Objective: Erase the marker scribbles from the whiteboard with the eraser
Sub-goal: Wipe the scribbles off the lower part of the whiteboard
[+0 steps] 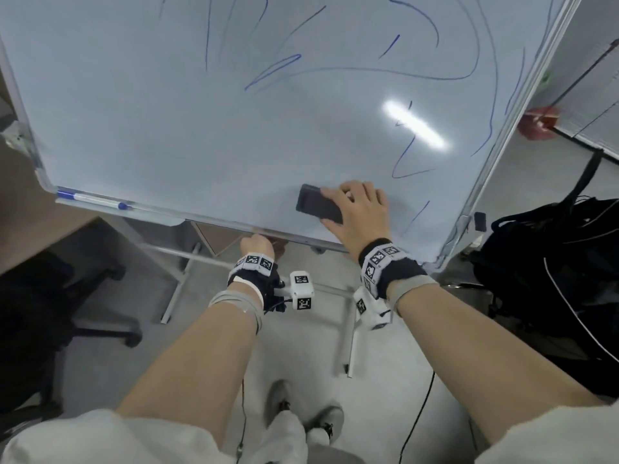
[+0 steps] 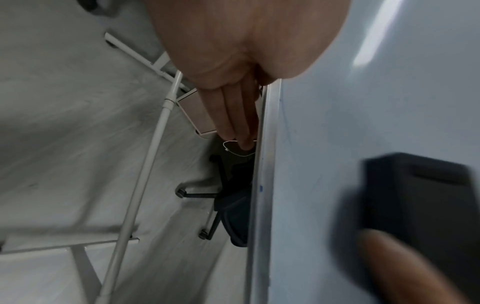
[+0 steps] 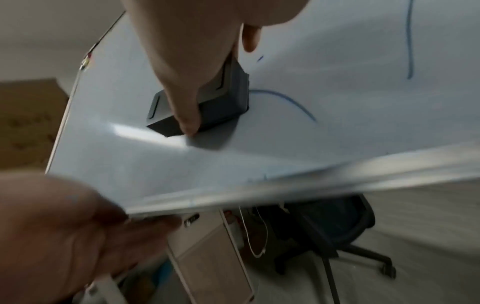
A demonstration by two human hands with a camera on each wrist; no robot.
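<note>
The whiteboard (image 1: 167, 112) carries blue marker scribbles (image 1: 271, 70) across its top and right side. My right hand (image 1: 358, 212) grips a dark rectangular eraser (image 1: 315, 202) and holds it flat on the board near the lower right. A curved blue line (image 3: 285, 98) starts right beside the eraser (image 3: 228, 107). My left hand (image 1: 258, 244) grips the board's bottom edge just left of the eraser. Its fingers (image 2: 231, 115) lie behind the metal frame (image 2: 262, 185). The eraser (image 2: 420, 195) shows blurred in the left wrist view.
A blue marker (image 1: 93, 199) lies in the tray at the board's lower left. The board's white stand legs (image 1: 181, 279) spread on the floor below. There is a black office chair (image 1: 67, 296) at left, a black bag (image 1: 552, 279) at right, and a red object (image 1: 539, 123) beyond the right frame.
</note>
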